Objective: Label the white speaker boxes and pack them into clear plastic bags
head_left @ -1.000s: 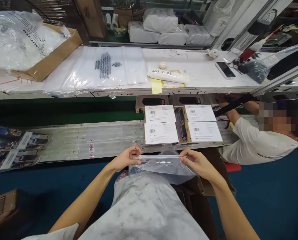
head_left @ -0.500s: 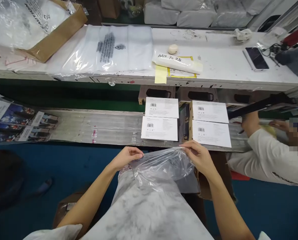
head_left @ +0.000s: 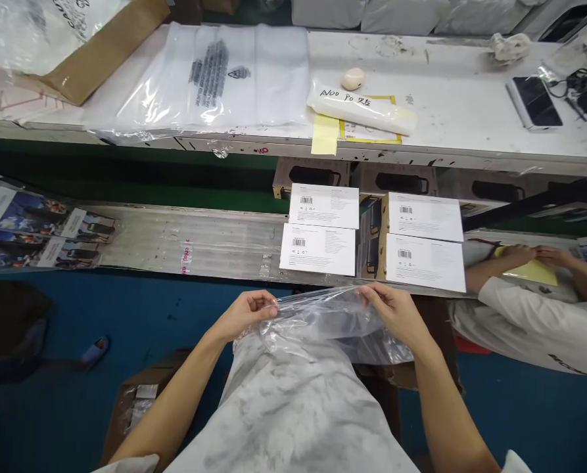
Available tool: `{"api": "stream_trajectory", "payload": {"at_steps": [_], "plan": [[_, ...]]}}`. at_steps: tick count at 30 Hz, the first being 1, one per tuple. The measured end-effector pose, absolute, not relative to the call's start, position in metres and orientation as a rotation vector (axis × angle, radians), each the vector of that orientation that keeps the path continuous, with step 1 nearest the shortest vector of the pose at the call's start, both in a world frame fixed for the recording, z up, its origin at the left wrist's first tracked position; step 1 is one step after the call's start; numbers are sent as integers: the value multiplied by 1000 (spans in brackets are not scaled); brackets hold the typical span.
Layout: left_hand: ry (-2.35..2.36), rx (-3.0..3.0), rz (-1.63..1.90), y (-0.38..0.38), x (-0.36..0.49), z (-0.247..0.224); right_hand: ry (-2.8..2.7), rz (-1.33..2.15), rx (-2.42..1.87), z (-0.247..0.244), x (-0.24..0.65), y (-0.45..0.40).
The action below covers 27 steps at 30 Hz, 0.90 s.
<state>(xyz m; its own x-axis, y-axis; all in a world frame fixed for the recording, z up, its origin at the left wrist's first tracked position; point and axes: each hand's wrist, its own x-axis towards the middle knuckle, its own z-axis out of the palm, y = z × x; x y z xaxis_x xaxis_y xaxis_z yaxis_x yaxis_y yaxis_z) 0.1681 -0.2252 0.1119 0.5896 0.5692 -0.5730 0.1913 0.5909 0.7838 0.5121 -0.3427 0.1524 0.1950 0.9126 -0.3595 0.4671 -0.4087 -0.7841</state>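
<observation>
A clear plastic bag (head_left: 317,322) is stretched between my two hands in front of my lap. My left hand (head_left: 248,312) pinches one end of its upper edge between thumb and fingers. The other end is gripped by my right hand (head_left: 389,309), fingers closed on the film. Just beyond the bag, white-topped boxes with barcodes (head_left: 317,249) stand in a pair on the lower ledge. Another pair of white-topped boxes (head_left: 425,263) sits to their right. Neither hand touches the boxes.
The upper shelf carries a stack of plastic bags (head_left: 234,79), a white tube (head_left: 362,108), a phone (head_left: 534,102) and an opened carton (head_left: 100,52). Picture-printed boxes (head_left: 22,226) lie at far left. A co-worker's hands (head_left: 534,256) rest on something yellow at right. A carton (head_left: 140,394) stands below left.
The bag's lower part now spreads further to the right, and its upper edge is drawn longer between my hands. The co-worker's hands have come together. My view has tilted slightly downward.
</observation>
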Motion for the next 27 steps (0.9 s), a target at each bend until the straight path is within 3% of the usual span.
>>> {"api": "stream_trajectory", "payload": {"at_steps": [6,10,14,17,20,27], "plan": [[915,681,672,-213,184,96,-993,889,-1775,132,487,-334],[778,538,409,-213,191,88,-526,904,-1533,130,480,-315],[698,754,152,-198,178,83,-514,861,-1543,135,487,-310],[968,915,600,-171,187,72,-692,860,-1827,125,485,-315],[1100,954,1099,-148,224,55,-895,610,-1965,103,479,-313],[981,837,1000,-160,275,42,-668,594,-1974,55,448,-311]]}}
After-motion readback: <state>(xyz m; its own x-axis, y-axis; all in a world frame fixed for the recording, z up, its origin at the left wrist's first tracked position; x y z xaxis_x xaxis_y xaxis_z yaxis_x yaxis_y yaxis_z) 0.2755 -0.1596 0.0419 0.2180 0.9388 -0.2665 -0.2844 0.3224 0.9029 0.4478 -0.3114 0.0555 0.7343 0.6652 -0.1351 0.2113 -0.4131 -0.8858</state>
